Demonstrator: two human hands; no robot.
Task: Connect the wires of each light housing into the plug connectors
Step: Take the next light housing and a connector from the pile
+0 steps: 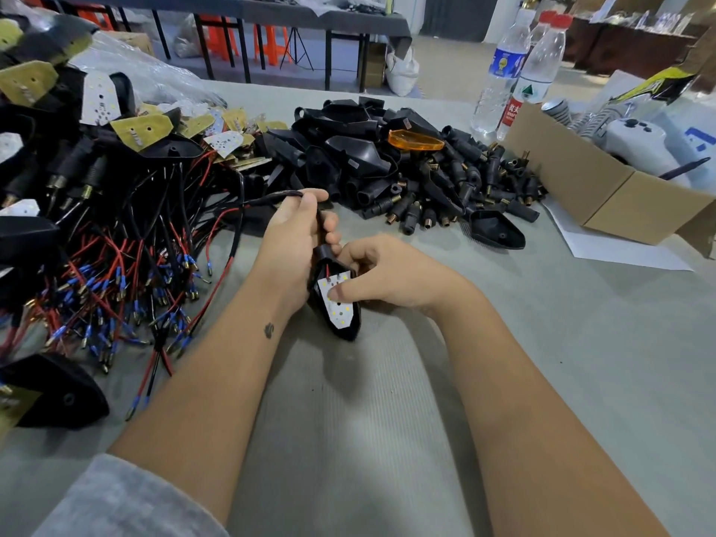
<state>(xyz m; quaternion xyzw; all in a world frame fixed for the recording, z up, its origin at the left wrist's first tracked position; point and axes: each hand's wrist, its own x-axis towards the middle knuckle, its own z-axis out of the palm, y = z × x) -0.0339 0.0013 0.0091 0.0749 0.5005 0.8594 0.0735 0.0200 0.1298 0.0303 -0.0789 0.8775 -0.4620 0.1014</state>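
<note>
Light housing (341, 304) sits between my two hands, just above the grey table (387, 420), close in front of me. It is black and pointy, with a white board (336, 304) of little lights facing up at me. Its long way runs from the pointy tip near me up to the round neck far from me. My left hand (294, 242) is wrapped around that neck and the black wire (279, 195) coming out of it, fingers curled tight. My right hand (383, 273) comes in from the right side, and its thumb presses down on the white board while the other fingers curl behind the shell. I think my left hand should do the pulling next, because the wire runs up and to the left, toward the pile of red and black wires (128, 273).
</note>
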